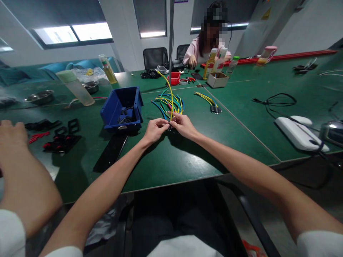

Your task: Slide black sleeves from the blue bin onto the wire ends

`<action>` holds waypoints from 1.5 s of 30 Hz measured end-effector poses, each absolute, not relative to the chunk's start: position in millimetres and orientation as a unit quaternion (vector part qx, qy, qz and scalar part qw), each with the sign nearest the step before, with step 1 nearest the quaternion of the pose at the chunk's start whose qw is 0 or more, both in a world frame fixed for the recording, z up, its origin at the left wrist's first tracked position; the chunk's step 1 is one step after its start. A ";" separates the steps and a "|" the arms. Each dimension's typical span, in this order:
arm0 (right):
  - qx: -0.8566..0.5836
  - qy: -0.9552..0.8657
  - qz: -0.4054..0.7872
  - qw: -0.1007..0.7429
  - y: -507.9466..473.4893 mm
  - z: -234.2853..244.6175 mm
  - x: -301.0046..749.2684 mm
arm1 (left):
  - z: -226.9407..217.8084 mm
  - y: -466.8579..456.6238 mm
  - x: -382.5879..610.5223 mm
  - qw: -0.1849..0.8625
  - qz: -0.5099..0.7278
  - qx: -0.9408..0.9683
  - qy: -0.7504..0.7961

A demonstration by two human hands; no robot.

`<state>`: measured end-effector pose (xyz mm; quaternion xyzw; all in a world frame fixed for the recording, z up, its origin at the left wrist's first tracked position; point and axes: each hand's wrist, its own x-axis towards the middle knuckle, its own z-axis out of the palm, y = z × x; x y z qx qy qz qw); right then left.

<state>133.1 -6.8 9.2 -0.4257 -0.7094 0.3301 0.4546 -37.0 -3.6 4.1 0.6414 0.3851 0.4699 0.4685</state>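
Between both sets of fingertips is the lower end of a yellow wire (171, 93), which rises in a curve away from the table. This end has a dark piece and a small metal ring terminal (169, 129). My left hand (156, 130) pinches it from the left, my right hand (184, 125) from the right. Just behind them lies a bunch of blue, yellow and green wires (175, 103), partly hidden by my fingers. A smaller bundle of wires (207, 98) with black sleeves and ring ends lies to the right. Left of my hands stands a blue bin (108, 112) holding small black parts.
A black phone (110, 153) lies below the bin. Black and red parts (63, 141) are at the left, near another person's arm (29, 185). Across the green table (241, 117) sits a person (202, 50). A white device (297, 134) with cables is at the right.
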 end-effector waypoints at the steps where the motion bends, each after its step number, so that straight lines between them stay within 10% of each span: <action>1: -0.425 -0.705 0.338 0.456 -8.1 10.3 132.9 | 4.0 -4.0 -36.6 0.465 0.472 0.642 0.386; 45: -0.570 -0.575 0.249 0.531 33.8 -9.1 182.5 | 0.7 -6.1 -41.9 0.034 0.200 0.857 0.474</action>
